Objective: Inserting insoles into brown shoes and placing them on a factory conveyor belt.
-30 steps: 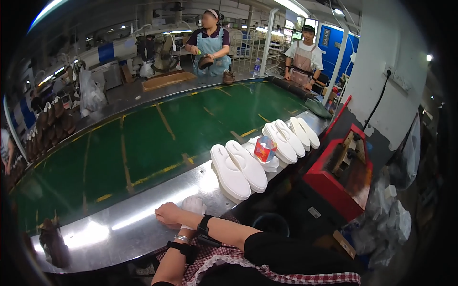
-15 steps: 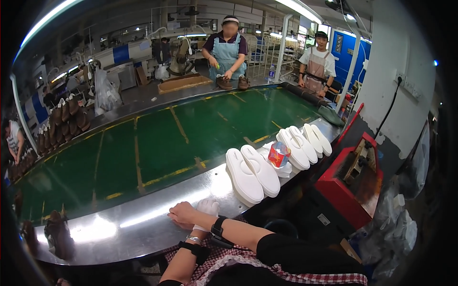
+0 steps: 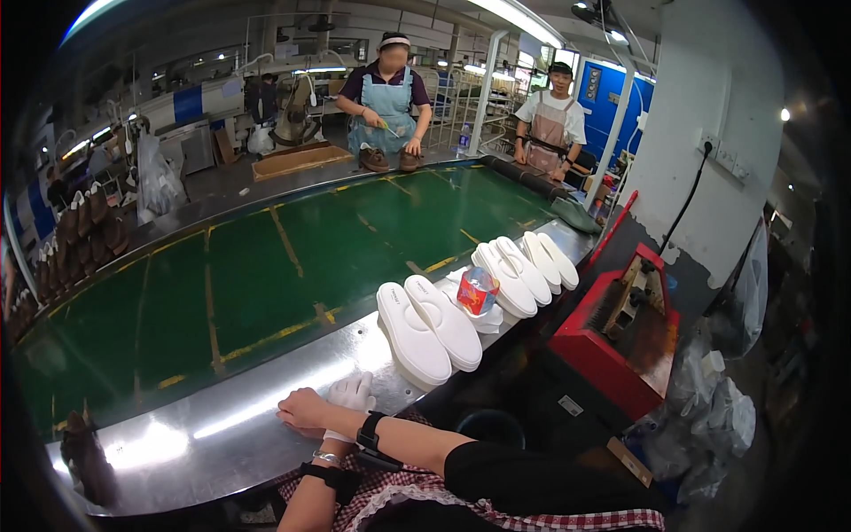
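The right forearm point(image 3: 403, 434) crosses over the left, partly hiding the gloved left hand point(image 3: 353, 391); whether its fingers are open or closed I cannot tell, nor for the bare right hand point(image 3: 304, 410), whose fingertips are turned under. A dark object point(image 3: 87, 461) at the lower left is blurred. 3 pairs of smooth white soles point(image 3: 413, 332) lie along the desk point(image 3: 213, 461), the nearest beside the hands. Compared with 1 second ago, the co-worker's point(image 3: 383, 96) raised brown shoe point(image 3: 373, 160) now stands down.
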Demonstrator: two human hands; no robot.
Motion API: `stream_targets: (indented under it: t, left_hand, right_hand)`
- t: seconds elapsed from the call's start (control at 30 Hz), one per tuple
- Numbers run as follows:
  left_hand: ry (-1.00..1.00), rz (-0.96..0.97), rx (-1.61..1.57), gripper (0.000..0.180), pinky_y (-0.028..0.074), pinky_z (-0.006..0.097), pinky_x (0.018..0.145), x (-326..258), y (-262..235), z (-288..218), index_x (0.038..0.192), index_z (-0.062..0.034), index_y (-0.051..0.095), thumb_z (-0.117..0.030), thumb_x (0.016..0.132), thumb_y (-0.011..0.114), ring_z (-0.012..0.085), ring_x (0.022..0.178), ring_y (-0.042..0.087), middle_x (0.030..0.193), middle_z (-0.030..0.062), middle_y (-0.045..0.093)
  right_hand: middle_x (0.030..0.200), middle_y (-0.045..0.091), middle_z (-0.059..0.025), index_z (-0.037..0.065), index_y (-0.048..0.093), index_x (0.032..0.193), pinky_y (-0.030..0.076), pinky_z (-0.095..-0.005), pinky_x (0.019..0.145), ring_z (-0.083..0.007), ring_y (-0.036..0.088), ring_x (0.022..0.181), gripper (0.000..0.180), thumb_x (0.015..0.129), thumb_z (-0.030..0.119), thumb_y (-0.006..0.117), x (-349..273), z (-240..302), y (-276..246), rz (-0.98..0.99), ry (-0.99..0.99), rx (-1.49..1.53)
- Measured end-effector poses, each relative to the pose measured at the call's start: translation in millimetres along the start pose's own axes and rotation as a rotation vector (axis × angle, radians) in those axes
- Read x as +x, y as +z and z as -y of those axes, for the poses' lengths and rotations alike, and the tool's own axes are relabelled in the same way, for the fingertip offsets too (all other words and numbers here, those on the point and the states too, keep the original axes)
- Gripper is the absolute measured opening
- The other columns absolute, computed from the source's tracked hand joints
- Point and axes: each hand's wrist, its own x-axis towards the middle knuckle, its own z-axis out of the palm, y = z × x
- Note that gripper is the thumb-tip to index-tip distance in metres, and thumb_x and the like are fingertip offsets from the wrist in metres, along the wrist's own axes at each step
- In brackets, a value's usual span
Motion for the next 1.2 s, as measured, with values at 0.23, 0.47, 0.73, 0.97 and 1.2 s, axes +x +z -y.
stream_targets:
  t: [0.23, 0.47, 0.73, 0.97, 1.2]
  left_hand:
    - [-0.059, -0.015, 0.009, 0.068, 0.038, 0.043, 0.083, -0.3, 0.3, -1.3, 0.121, 0.0051, 0.036, -0.023, 0.063, 0.057, 0.0341, 0.097, 0.047, 0.108, 0.0188, 0.047]
    - [-0.077, -0.151, 0.111, 0.061, 0.036, 0.044, 0.084, 3.5, -6.9, -9.2, 0.114, 0.002, 0.043, -0.027, 0.062, 0.057, 0.0329, 0.101, 0.043, 0.109, 0.0172, 0.047]
    - [-0.051, 0.022, 0.07, 0.036, 0.035, 0.041, 0.076, 0.5, 0.0, -5.6, 0.087, -0.0039, 0.053, -0.03, 0.062, 0.055, 0.0283, 0.091, 0.044, 0.095, 0.0109, 0.049]
    - [-0.077, 0.068, 0.053, 0.036, 0.034, 0.041, 0.078, 4.3, -4.8, -7.3, 0.091, -0.0047, 0.052, -0.025, 0.062, 0.058, 0.0283, 0.094, 0.043, 0.095, 0.0105, 0.049]
    - [-0.046, 0.023, 0.038, 0.037, 0.033, 0.041, 0.079, 3.4, -1.4, -5.3, 0.092, -0.0047, 0.051, -0.025, 0.062, 0.058, 0.0279, 0.094, 0.043, 0.094, 0.01, 0.049]
  right_hand:
    - [0.063, 0.057, -0.0171, 0.006, 0.056, 0.064, 0.044, -0.0454, 0.061, -0.0358, 0.057, 0.064, 0.03, 0.079, 0.03, 0.047, -0.4, 0.0, 0.5, 0.005, 0.008, -0.001]
    - [0.065, 0.058, -0.0172, 0.005, 0.058, 0.065, 0.045, -0.0447, 0.062, -0.0356, 0.057, 0.067, 0.029, 0.078, 0.03, 0.049, -1.0, 2.5, 0.2, 0.022, 0.025, 0.004]
    - [0.07, 0.06, -0.0166, 0.006, 0.06, 0.067, 0.046, -0.0434, 0.064, -0.0352, 0.058, 0.07, 0.029, 0.078, 0.031, 0.05, -1.9, -3.8, -5.5, 0.046, 0.098, 0.055]
    - [0.072, 0.06, -0.016, 0.007, 0.059, 0.074, 0.046, -0.0431, 0.064, -0.0348, 0.058, 0.07, 0.023, 0.081, 0.026, 0.047, -0.3, -5.4, -1.4, 0.023, 0.104, 0.005]
    - [0.072, 0.061, -0.014, 0.008, 0.058, 0.076, 0.045, -0.0428, 0.063, -0.0333, 0.058, 0.069, 0.016, 0.079, 0.021, 0.05, -3.0, -5.5, 1.8, -0.151, 0.101, 0.127]
